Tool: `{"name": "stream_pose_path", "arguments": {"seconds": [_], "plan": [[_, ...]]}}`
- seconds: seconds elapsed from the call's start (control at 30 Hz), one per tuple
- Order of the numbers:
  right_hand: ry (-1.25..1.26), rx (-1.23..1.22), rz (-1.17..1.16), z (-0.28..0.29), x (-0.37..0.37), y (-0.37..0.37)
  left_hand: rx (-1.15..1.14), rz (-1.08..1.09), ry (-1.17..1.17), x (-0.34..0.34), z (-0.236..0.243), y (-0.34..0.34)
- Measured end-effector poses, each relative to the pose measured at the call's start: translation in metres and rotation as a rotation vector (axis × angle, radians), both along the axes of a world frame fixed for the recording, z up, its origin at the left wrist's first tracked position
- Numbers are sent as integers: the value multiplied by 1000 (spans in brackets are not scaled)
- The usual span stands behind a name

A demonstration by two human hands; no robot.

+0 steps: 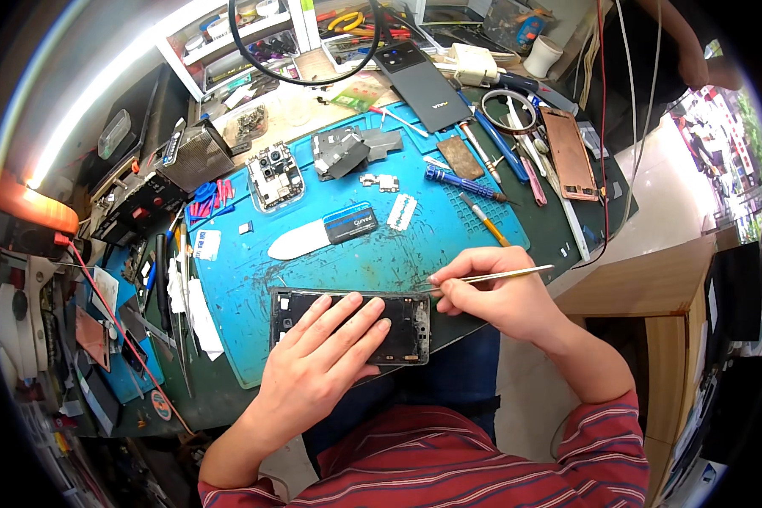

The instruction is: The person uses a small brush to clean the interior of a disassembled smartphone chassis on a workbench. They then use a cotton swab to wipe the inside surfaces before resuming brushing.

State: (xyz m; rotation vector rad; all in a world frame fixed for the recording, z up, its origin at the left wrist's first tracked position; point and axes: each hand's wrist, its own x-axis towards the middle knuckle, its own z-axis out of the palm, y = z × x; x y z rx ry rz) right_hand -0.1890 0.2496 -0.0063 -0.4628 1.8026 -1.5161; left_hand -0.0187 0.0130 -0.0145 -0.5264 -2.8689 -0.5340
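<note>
A black phone frame lies at the near edge of the blue work mat, its inner side up. Across it my left hand rests flat with fingers stretched out, covering its middle. My right hand pinches slim metal tweezers, their tip beside the frame's upper right corner. Beyond the frame are a spudger card with a white blade, a razor blade and a small white-and-silver part. A phone circuit board with camera modules sits in a clear tray farther left.
At the back lies a dark phone back cover. Screwdrivers, a tape roll and a copper-coloured phone panel crowd the right. More tools and a dark metal device stand left. A black cable loop hangs overhead.
</note>
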Motion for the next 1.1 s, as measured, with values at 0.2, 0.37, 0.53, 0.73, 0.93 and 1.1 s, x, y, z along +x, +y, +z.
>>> {"name": "stream_pose_path", "arguments": {"seconds": [0.2, 0.37, 0.53, 0.73, 0.93, 1.1], "plan": [[61, 10, 7, 5, 7, -11, 2, 1, -1, 0, 0, 0], [239, -74, 40, -4, 12, -26, -1, -6, 5, 0, 0, -1], [288, -26, 25, -4, 11, -14, 12, -6, -5, 1, -1, -1], [292, -29, 57, -3, 10, -22, 29, -13, 12, 2, -2, -2], [305, -23, 76, -2, 10, -36, 15, -16, 35, 3, -3, -2], [385, -37, 92, -2, 12, -37, -4, -7, 52, 3, -4, -1]]}}
